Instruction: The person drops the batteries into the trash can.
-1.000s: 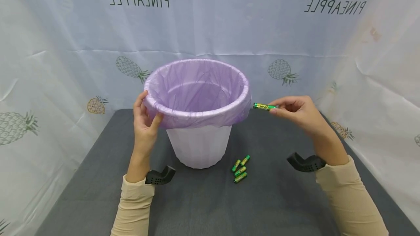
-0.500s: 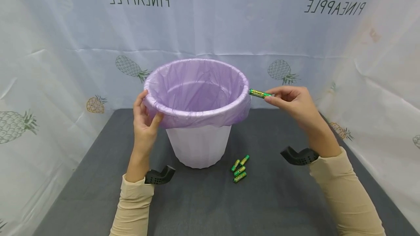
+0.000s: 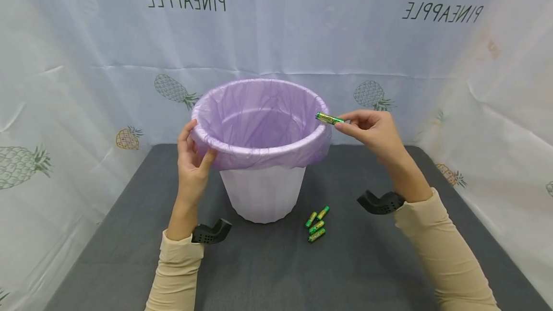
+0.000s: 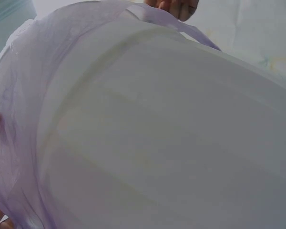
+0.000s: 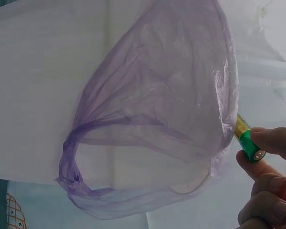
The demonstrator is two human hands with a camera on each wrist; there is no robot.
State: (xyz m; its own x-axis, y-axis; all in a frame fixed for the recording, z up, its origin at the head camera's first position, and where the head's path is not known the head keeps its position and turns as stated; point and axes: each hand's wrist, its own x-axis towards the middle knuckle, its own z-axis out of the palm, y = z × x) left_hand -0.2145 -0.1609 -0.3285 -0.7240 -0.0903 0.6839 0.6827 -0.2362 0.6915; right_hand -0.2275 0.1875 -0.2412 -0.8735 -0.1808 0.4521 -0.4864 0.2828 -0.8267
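A white trash can (image 3: pixel 262 196) stands upright on the dark table, lined with a purple garbage bag (image 3: pixel 263 157) folded over its rim. My left hand (image 3: pixel 191 169) grips the can's rim through the bag at the left, thumb at the front. At the right side of the rim, my right hand (image 3: pixel 372 131) pinches a green and gold battery (image 3: pixel 328 118) between thumb and fingers. Its far end reaches over the rim in the head view. In the right wrist view the battery (image 5: pixel 250 145) shows its green end beside the bag. Several similar batteries (image 3: pixel 317 227) lie right of the can's base.
Dark grey cloth (image 3: pixel 259 272) covers the table. White curtains (image 3: pixel 276 23) printed with pineapples hang behind and at both sides. Each wrist carries a black camera mount, such as the one on the right wrist (image 3: pixel 380 203).
My right hand has moved left and up, bringing the battery from outside the can to over its right rim. The left hand keeps its grip, and the loose batteries lie unmoved.
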